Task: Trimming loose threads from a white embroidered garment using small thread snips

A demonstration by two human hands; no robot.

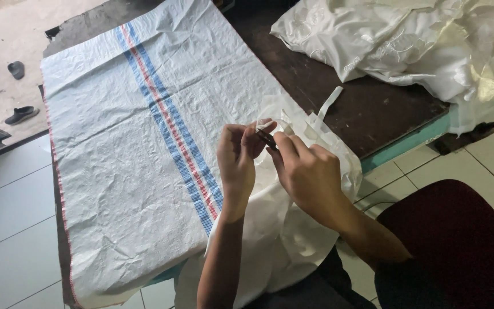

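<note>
Left hand [236, 162] fingers curled, pinching edge of thin white fabric piece [284, 229]. Right hand [307, 171] closed round small dark metal tool [266, 137], tip at fabric held between both hands. Fabric drapes from hands toward 6 o'clock, onto lap. White woven plastic sack with blue-red stripe [138, 143] spread flat at 9 o'clock. Dark brown wooden table [373, 109] beneath, extends to 1 o'clock. Heap of cream satin cloth [418, 40] at 1 o'clock, well apart. Dark red seat cushion [458, 240] at 4 o'clock.
</note>
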